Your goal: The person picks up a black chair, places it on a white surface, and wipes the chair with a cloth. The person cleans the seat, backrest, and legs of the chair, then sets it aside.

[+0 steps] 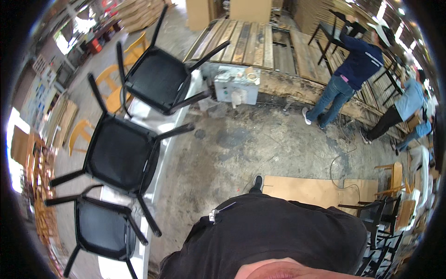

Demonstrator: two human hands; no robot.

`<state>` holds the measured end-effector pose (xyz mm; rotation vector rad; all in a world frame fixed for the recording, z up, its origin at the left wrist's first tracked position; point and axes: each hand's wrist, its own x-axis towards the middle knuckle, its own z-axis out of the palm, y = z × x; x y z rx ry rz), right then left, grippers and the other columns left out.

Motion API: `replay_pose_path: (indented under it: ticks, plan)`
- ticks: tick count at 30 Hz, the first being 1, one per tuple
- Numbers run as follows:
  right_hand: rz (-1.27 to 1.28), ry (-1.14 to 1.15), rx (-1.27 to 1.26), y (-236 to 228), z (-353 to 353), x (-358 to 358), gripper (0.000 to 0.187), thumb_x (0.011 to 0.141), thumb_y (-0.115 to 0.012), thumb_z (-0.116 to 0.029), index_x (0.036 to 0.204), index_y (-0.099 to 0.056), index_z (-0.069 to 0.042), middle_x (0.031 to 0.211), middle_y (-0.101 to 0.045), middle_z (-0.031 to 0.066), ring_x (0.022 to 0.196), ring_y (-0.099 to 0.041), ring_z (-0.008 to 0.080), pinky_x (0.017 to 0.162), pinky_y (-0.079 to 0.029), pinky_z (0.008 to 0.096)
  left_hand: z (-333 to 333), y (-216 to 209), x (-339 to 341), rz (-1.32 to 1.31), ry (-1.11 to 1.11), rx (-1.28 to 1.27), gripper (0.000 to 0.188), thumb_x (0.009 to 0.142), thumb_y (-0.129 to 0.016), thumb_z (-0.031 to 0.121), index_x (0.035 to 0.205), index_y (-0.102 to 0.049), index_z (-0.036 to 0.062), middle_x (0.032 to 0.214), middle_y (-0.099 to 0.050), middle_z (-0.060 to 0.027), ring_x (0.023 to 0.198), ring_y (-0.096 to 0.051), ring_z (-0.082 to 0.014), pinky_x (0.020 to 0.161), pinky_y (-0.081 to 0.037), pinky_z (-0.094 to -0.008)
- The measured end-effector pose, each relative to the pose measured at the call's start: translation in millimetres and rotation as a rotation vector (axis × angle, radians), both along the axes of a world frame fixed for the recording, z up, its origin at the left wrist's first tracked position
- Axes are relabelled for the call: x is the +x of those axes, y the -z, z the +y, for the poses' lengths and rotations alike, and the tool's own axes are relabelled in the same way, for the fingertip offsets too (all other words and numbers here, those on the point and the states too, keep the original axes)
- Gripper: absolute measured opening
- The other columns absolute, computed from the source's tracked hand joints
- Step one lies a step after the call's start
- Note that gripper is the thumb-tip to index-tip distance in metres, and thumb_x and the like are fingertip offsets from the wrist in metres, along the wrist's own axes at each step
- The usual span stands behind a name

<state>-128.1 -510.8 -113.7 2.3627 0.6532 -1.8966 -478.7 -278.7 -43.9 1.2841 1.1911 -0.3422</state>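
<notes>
Neither of my hands shows in the head view; only the front of my dark shirt and one dark shoe are seen below. To my left, three black chairs lie upturned in a row, their legs sticking up and outward. The far chair, the middle chair and the near chair rest on a long white table. Their flat black seat undersides face up.
A wooden slatted platform stands ahead, a grey box at its front. Right of it, a person in dark blue handles a black chair; others work beyond. Flat cardboard lies on the floor. Black chairs stand at right, yellow chairs behind the table.
</notes>
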Motion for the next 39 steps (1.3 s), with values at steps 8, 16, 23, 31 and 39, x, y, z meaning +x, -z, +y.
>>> replay_pose_path:
  ticks: [8, 16, 23, 31, 39]
  plan:
    - [-0.079, -0.041, -0.029, -3.2, 96.1, 145.0, 0.048, 0.088, -0.057, -0.054, 0.098, -0.074, -0.01, 0.084, -0.072, 0.0135, 0.077, -0.07, 0.0253, 0.067, -0.056, 0.0469, 107.2, -39.3, 147.8, -0.194, -0.451, -0.169, 0.033, 0.095, -0.055, 0.03, 0.099, -0.063, -0.0014, 0.078, -0.065, -0.0177, 0.068, -0.063, -0.0302, 0.062, -0.051, -0.0467]
    - [-0.607, 0.04, 0.514, -16.3, 123.8, 256.4, 0.04, 0.088, -0.056, -0.04, 0.085, -0.072, -0.003, 0.081, -0.071, 0.0191, 0.08, -0.067, 0.0388, 0.075, -0.052, 0.0485, 119.1, -42.4, 262.9, -0.052, -0.229, 0.801, 0.049, 0.086, -0.068, 0.039, 0.059, -0.06, 0.0001, 0.053, -0.057, -0.0086, 0.049, -0.052, -0.0234, 0.051, -0.042, -0.0437]
    - [-0.498, 0.116, 0.16, -26.4, 70.7, 259.4, 0.058, 0.094, -0.052, -0.052, 0.076, -0.071, -0.001, 0.07, -0.069, 0.0151, 0.078, -0.07, 0.0312, 0.077, -0.053, 0.0456, 122.9, -17.7, 280.4, 0.129, 0.44, 0.47, 0.048, 0.085, -0.069, 0.044, 0.066, -0.065, 0.0001, 0.056, -0.058, -0.014, 0.055, -0.055, -0.026, 0.058, -0.044, -0.0445]
    - [-0.443, 0.189, 0.172, -29.6, 80.9, 290.5, 0.024, 0.087, -0.056, -0.017, 0.101, -0.067, -0.002, 0.098, -0.07, 0.0194, 0.085, -0.071, 0.0318, 0.078, -0.054, 0.0447, 207.2, -10.6, 363.4, 0.17, 0.67, 0.337, 0.048, 0.085, -0.069, 0.046, 0.067, -0.066, 0.0007, 0.058, -0.06, -0.0153, 0.057, -0.057, -0.0271, 0.06, -0.045, -0.0447]
    - [-0.616, 0.555, 0.281, -49.2, 171.6, 357.5, 0.036, 0.079, -0.055, -0.007, 0.114, -0.063, -0.009, 0.108, -0.067, 0.0215, 0.107, -0.063, 0.0365, 0.087, -0.05, 0.0459, 311.2, -31.6, 471.3, -0.034, 0.772, 0.506, 0.049, 0.085, -0.069, 0.047, 0.068, -0.067, 0.0013, 0.06, -0.061, -0.0166, 0.06, -0.059, -0.0282, 0.062, -0.046, -0.0449]
